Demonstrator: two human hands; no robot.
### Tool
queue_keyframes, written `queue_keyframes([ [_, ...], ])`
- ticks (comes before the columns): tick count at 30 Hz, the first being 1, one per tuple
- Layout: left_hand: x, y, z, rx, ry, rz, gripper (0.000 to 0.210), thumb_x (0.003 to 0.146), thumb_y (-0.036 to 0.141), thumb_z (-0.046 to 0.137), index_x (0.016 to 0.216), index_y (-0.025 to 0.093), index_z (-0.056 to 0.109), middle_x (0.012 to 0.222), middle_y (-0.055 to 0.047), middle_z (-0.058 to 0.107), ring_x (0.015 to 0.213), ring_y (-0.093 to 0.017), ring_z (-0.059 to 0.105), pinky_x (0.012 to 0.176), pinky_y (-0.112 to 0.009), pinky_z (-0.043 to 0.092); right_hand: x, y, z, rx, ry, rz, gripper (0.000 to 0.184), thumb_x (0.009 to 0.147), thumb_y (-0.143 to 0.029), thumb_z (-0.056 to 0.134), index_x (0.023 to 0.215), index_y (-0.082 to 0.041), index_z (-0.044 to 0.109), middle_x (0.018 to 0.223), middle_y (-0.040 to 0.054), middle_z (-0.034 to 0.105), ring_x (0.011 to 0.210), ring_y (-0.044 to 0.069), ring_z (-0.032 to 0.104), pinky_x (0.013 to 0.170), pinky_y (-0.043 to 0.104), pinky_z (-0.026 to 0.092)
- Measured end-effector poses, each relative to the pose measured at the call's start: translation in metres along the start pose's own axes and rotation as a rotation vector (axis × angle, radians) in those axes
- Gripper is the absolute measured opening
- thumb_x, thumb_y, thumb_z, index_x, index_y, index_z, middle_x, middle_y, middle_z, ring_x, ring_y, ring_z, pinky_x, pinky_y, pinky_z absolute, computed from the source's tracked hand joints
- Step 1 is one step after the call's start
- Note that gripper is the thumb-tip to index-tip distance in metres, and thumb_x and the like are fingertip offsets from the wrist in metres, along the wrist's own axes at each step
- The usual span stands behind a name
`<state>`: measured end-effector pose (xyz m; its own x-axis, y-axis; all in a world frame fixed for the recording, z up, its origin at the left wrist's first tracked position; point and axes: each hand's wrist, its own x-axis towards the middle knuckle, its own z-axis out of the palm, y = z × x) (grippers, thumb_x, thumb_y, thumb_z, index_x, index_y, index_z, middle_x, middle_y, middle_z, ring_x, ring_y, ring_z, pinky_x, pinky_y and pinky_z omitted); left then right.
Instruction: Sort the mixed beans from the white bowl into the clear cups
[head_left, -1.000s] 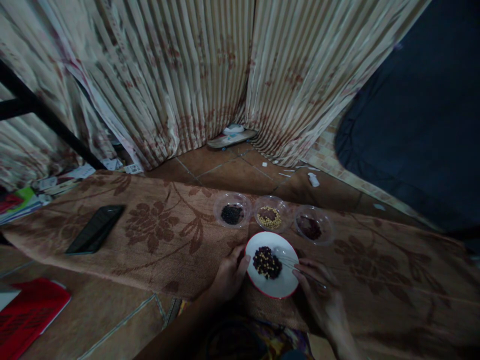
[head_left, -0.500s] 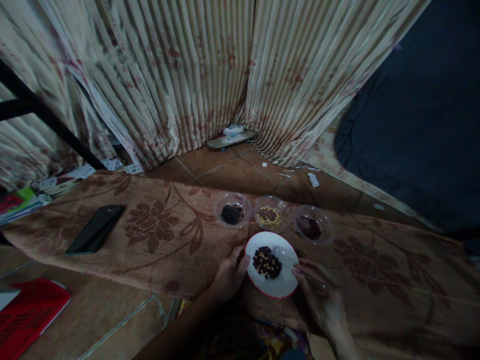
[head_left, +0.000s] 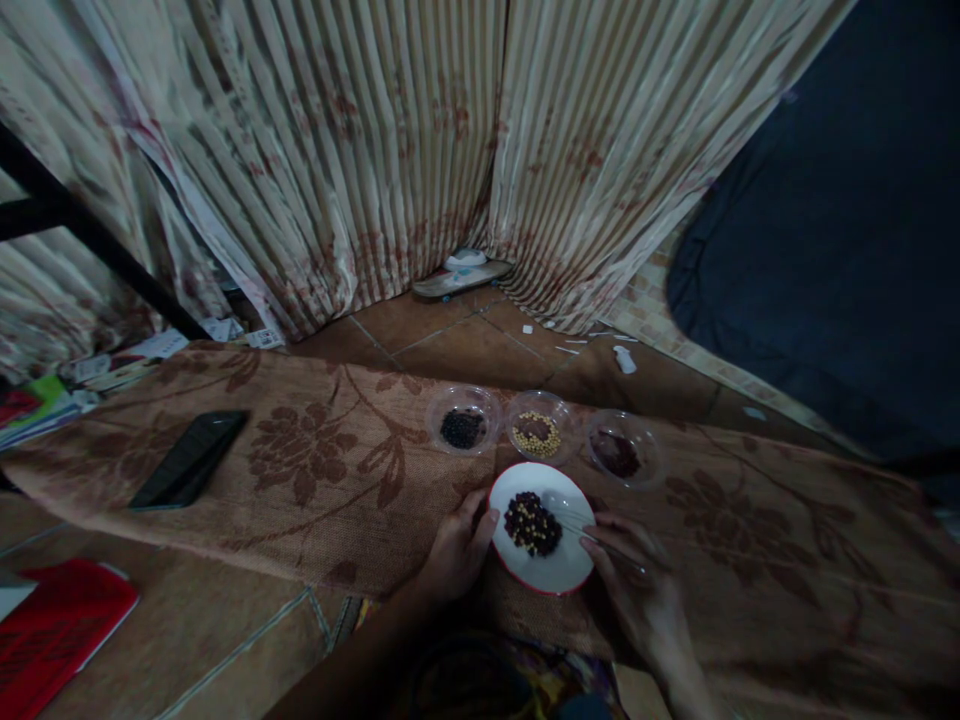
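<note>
A white plate (head_left: 544, 570) with a red rim sits on the cloth-covered table before me, holding a mixed heap of dark and yellow beans (head_left: 531, 525). My left hand (head_left: 459, 545) grips the plate's left rim, thumb on top. At the right rim, my right hand (head_left: 637, 570) is closed on a thin metal utensil (head_left: 619, 553) that slants into the plate; its exact kind is unclear. Just beyond stand three clear plastic bowls: one with black beans (head_left: 463, 428), one with yellow beans (head_left: 536, 434), one with dark red beans (head_left: 616, 455).
A dark phone (head_left: 191, 460) lies on the brown floral tablecloth (head_left: 315, 530) at left. Papers (head_left: 45, 420) are piled at the far left end. A red bag (head_left: 75, 620) is at lower left. Past the table are a skateboard (head_left: 461, 280) and striped curtains (head_left: 390, 150).
Both hands and the plate stay almost in place. The whole view has shifted very slightly; the utensil remains in my right hand.
</note>
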<state>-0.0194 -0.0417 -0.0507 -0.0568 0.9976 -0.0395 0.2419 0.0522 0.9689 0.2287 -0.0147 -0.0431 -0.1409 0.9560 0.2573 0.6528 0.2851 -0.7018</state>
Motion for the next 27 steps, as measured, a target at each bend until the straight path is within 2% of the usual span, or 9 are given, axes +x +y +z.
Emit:
queue_keyframes([
  [9, 0.000, 0.001, 0.000, -0.014, -0.001, -0.056, 0.037, 0.094, 0.038, 0.044, 0.124, 0.020, 0.055, 0.111, -0.005, 0.071, 0.095, -0.020, 0.067, 0.086, -0.030, 0.051, 0.000, 0.001, 0.001, -0.009, -0.008, 0.012, 0.024, 0.084, -0.048, 0.060, 0.090, -0.029, 0.074, 0.111, 0.0052, 0.065, 0.104, 0.024, 0.058, 0.088, 0.043, 0.049],
  [17, -0.001, 0.001, 0.000, -0.026, 0.006, -0.026, 0.036, 0.094, 0.037, 0.044, 0.124, 0.020, 0.055, 0.113, -0.005, 0.070, 0.097, -0.020, 0.066, 0.088, -0.030, 0.050, 0.006, -0.006, -0.004, 0.031, 0.041, -0.015, 0.021, 0.084, -0.043, 0.061, 0.090, -0.028, 0.074, 0.110, 0.0064, 0.065, 0.102, 0.023, 0.058, 0.088, 0.043, 0.049],
  [21, -0.001, 0.002, -0.001, -0.019, -0.008, -0.018, 0.037, 0.095, 0.038, 0.043, 0.124, 0.019, 0.055, 0.109, -0.006, 0.071, 0.097, -0.020, 0.066, 0.089, -0.031, 0.050, 0.033, -0.028, -0.001, 0.113, 0.100, -0.044, 0.022, 0.085, -0.041, 0.060, 0.091, -0.025, 0.073, 0.110, 0.0087, 0.065, 0.104, 0.024, 0.058, 0.089, 0.043, 0.049],
  [24, -0.002, 0.003, -0.002, -0.009, -0.007, 0.000, 0.037, 0.095, 0.039, 0.043, 0.123, 0.019, 0.056, 0.103, -0.005, 0.072, 0.091, -0.020, 0.067, 0.085, -0.031, 0.052, 0.067, -0.057, 0.013, 0.152, 0.130, -0.134, 0.022, 0.085, -0.041, 0.059, 0.091, -0.025, 0.074, 0.109, 0.0078, 0.066, 0.105, 0.024, 0.058, 0.093, 0.044, 0.048],
  [27, -0.002, 0.002, -0.001, -0.020, 0.006, 0.046, 0.036, 0.095, 0.038, 0.042, 0.123, 0.019, 0.056, 0.108, -0.007, 0.071, 0.092, -0.020, 0.066, 0.085, -0.031, 0.052, 0.094, -0.083, 0.029, 0.184, 0.182, -0.222, 0.022, 0.083, -0.042, 0.061, 0.084, -0.024, 0.074, 0.101, 0.0068, 0.067, 0.100, 0.023, 0.060, 0.092, 0.043, 0.048],
])
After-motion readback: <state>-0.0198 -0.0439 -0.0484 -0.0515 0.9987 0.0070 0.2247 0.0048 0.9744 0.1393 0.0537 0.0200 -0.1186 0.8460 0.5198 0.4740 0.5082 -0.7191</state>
